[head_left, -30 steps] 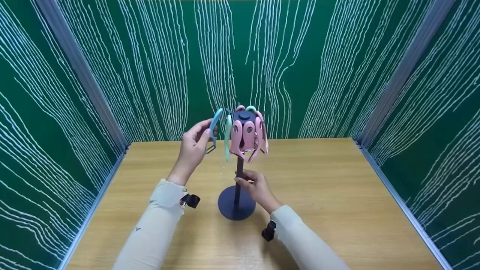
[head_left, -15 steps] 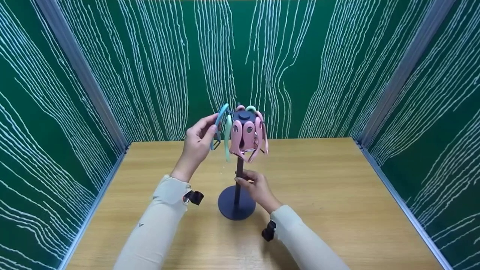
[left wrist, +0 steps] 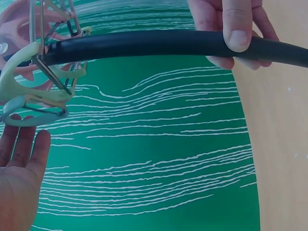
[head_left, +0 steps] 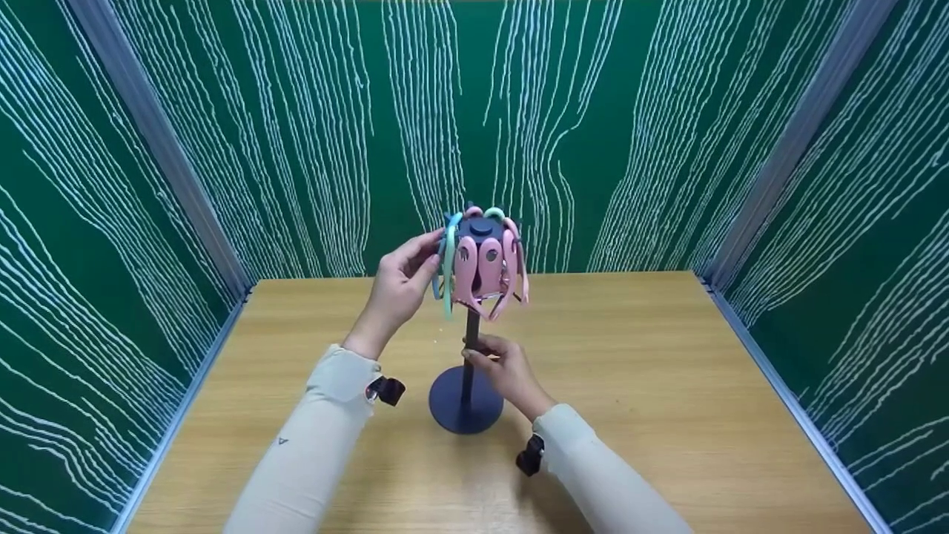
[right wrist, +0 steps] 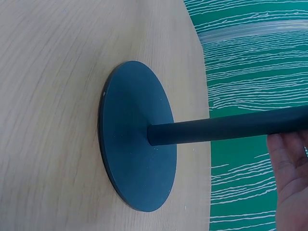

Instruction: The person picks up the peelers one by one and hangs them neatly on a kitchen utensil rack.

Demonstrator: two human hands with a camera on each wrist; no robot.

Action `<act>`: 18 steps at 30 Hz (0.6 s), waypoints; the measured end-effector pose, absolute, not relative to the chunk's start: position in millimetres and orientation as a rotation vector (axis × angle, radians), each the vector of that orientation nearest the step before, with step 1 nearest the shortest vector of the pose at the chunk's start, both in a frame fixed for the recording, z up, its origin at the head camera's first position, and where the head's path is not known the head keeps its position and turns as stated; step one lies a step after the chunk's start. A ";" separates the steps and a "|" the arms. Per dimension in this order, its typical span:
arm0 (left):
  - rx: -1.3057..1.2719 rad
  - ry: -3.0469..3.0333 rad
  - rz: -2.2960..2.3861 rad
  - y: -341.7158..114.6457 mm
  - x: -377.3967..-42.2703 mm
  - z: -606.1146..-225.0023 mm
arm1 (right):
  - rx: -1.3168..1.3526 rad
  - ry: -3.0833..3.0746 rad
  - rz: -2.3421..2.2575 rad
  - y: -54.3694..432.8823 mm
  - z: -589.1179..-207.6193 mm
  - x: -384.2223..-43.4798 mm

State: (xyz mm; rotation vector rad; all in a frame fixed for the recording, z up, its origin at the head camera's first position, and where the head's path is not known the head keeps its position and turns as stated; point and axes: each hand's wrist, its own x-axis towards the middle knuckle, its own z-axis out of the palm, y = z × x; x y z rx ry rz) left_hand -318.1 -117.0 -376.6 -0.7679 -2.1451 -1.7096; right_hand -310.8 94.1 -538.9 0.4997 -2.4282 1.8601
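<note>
A dark stand rises from a round base [right wrist: 137, 144], its pole [left wrist: 144, 44] upright. Around its top hang several Y-shaped peelers, among them a pink peeler [head_left: 489, 263] and a green peeler [head_left: 449, 274]. My left hand [head_left: 404, 278] is at the left of the rack, thumb and fingers at a blue peeler [left wrist: 36, 113] that hangs beside the green one and is partly hidden behind it in the head view. Lower down, my right hand [head_left: 511, 371] grips the pole between thumb and fingers, as the left wrist view also shows.
The base stands on a wooden table [head_left: 630, 386]. Green walls [head_left: 415, 111] with white wavy lines enclose its back and sides, joined by grey corner posts [head_left: 801, 133]. Each wrist carries a small black camera [head_left: 387, 390].
My left hand has moved right, bringing the blue peeler from beside the rack up against its left side, next to the green one. The right hand keeps its hold on the pole.
</note>
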 end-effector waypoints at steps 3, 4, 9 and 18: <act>-0.760 -2.153 -1.717 -117.0 -318.4 -378.9 | 0.491 -2.440 1.844 93.9 -539.4 -311.3; -0.755 -2.158 -1.719 -117.3 -318.0 -379.6 | 0.494 -2.442 1.837 93.9 -539.4 -311.4; -0.737 -2.181 -1.726 -122.7 -315.7 -385.5 | 0.503 -2.437 1.823 93.2 -538.8 -310.8; -0.636 -2.224 -1.660 -143.1 -316.4 -412.5 | 0.527 -2.401 1.835 92.7 -538.0 -309.1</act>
